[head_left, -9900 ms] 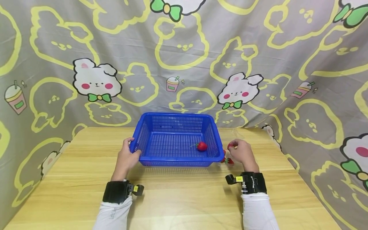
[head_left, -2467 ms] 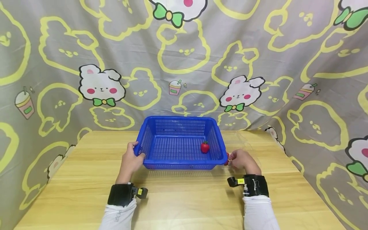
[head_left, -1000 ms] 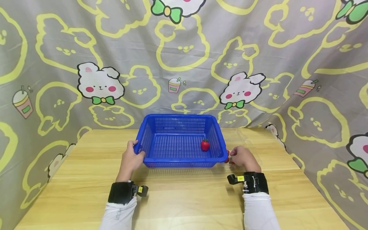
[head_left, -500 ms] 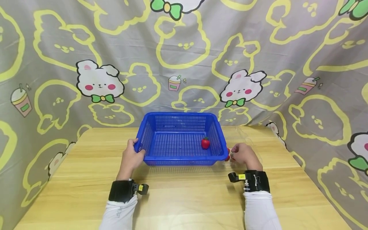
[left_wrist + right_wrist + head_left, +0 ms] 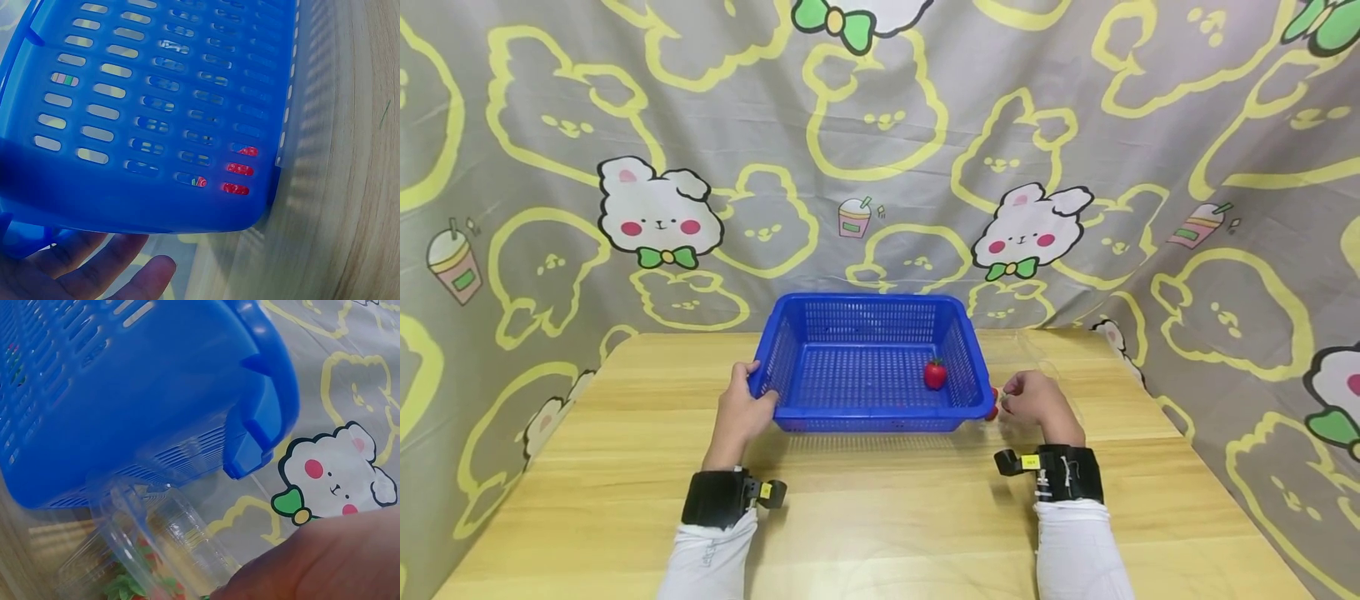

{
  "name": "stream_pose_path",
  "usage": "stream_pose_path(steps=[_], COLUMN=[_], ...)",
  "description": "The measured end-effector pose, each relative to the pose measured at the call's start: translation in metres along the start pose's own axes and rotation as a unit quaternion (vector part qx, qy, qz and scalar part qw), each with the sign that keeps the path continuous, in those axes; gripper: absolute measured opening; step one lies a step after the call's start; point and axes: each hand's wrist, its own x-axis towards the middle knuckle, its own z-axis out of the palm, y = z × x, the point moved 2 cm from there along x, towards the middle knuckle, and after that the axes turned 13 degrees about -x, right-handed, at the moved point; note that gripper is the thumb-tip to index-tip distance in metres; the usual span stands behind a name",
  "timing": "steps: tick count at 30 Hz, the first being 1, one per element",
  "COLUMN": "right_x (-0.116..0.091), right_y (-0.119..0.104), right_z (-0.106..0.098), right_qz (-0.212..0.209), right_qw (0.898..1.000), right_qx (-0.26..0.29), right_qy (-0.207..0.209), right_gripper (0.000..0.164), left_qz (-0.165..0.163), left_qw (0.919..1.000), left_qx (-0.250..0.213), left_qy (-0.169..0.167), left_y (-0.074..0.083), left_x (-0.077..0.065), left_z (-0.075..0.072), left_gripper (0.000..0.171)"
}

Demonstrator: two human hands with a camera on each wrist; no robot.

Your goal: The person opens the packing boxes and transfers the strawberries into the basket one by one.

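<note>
A blue slotted plastic basket [image 5: 865,413] stands at the back of the table. My left hand [image 5: 743,412] grips its left rim, thumb at the front corner. One red strawberry [image 5: 935,375] sits inside on the right, leaves up. Just outside the basket's right wall, more strawberries [image 5: 992,405] lie partly hidden by the rim; the right wrist view shows them in a clear plastic box [image 5: 194,528], green leaves [image 5: 125,587] showing. Over that box, my right hand [image 5: 1036,404] has its fingers bent, fingertips right by the strawberries. I cannot tell whether they pinch one.
The pale wooden table [image 5: 880,517] reaches toward me in front of the basket. A grey curtain [image 5: 917,200] with cartoon rabbits hangs close behind and along both sides. Each wrist wears a black strap [image 5: 715,498] with a small camera.
About ten seconds ago my right hand held a red strawberry higher up. Since then it has lowered beside the basket, and the strawberry inside has turned leaves up. My left hand keeps its grip.
</note>
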Motion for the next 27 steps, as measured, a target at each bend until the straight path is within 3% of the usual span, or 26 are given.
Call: stream_pose_path(steps=[27], right_x=[-0.008], right_y=[-0.007], right_z=[-0.013], right_qz=[-0.004], right_qw=[0.998], right_qx=[-0.004], right_qy=[0.063], right_gripper=[0.023], left_qz=[0.000], left_qw=[1.0000], left_qx=[0.002], left_qy=[0.001], left_y=[-0.001], left_x=[0.002], left_z=[0.001], left_gripper=[0.059])
